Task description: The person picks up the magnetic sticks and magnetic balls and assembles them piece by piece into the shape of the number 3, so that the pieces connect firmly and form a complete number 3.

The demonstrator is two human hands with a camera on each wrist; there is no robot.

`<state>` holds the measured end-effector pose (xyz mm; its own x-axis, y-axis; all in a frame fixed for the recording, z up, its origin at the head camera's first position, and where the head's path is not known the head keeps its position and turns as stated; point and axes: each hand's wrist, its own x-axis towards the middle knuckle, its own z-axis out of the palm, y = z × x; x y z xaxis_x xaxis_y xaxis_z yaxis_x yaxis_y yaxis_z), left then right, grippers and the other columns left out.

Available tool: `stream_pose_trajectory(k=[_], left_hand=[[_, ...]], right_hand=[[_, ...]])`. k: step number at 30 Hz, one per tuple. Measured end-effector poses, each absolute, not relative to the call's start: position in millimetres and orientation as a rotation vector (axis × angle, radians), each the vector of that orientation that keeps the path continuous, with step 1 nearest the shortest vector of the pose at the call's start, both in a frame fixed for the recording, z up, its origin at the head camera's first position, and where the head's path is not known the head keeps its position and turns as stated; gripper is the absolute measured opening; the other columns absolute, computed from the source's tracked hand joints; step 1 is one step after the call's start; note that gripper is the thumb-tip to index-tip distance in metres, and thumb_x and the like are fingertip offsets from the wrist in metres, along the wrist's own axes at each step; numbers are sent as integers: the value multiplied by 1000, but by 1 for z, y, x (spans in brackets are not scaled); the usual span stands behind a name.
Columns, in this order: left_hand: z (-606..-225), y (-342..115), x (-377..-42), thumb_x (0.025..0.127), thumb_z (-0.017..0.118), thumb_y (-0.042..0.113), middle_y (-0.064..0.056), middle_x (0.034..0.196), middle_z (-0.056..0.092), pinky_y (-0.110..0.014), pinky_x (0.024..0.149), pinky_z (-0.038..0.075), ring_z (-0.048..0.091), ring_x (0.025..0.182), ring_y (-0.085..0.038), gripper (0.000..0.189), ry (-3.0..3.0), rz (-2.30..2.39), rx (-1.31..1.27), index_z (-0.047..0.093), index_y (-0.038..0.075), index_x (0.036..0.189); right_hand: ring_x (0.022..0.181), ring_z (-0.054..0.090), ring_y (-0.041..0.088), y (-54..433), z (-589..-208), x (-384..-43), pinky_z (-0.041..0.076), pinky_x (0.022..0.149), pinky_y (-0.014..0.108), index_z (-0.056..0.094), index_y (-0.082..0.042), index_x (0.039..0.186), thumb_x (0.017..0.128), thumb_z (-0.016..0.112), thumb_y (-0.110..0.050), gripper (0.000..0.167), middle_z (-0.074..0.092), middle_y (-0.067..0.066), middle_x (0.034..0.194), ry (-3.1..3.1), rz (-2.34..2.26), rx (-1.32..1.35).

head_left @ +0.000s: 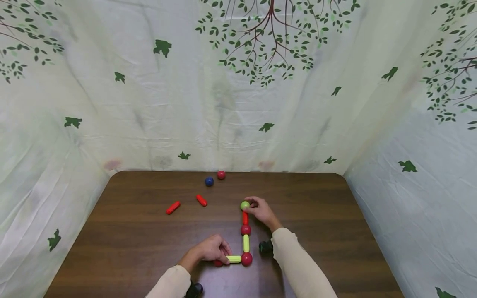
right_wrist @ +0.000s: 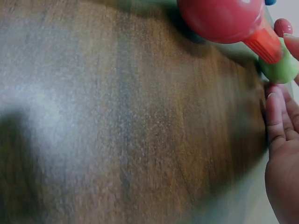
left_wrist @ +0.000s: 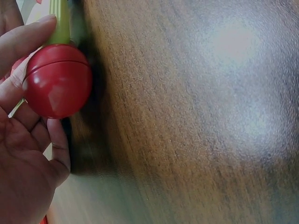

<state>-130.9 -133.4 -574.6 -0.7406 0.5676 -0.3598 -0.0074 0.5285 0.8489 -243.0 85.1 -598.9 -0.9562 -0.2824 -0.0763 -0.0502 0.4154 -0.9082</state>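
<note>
Head view: one chain [head_left: 246,244] on the counter [head_left: 320,231] joins three red balls [head_left: 246,260], one green ball [head_left: 244,205], two yellow rods [head_left: 236,259], one red rod [head_left: 245,218]. Left hand [head_left: 211,248] grips its near end; right hand [head_left: 262,212] pinches the green ball. Beyond: two loose red rods [head_left: 173,207], one blue ball [head_left: 209,181], one loose red ball [head_left: 221,175].

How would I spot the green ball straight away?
On the brown table, find the L-shaped chain of balls and rods. Follow it to its far end, where the right hand pinches the green ball. It is the only green ball; the rest are red or blue.
</note>
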Motion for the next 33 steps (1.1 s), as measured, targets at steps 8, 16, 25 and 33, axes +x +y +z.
stream_pose_trajectory(k=[8,16,25,33], left_hand=[[-577,-134,-131,73,80,3,4,69,65,-21,57,44,54,62,-7,11,2164,1180,468,73,8,81],[-574,-135,-131,73,79,2,3,69,65,-21,57,43,54,62,-6,11,2165,1188,498,73,5,81],[-573,-134,-132,73,79,3,3,69,65,-21,57,42,54,62,-6,11,2176,1169,508,73,6,81],[-572,-134,-132,73,79,3,3,68,65,-20,57,42,53,60,-5,10,2177,1166,519,73,5,80]], right_hand=[[88,58,24,94,-586,-236,50,76,35,58,3,118,81,75,-4,42,61,19,103,2369,-1627,-245],[67,58,18,106,-584,-231,51,56,32,55,7,116,84,69,-1,36,65,13,89,2213,-1549,-171],[63,62,17,106,-576,-229,50,52,27,57,5,115,87,67,-4,31,71,10,88,2086,-1484,-131],[58,62,15,102,-576,-231,46,47,24,62,0,109,83,73,-10,30,71,5,81,2115,-1416,-72]])
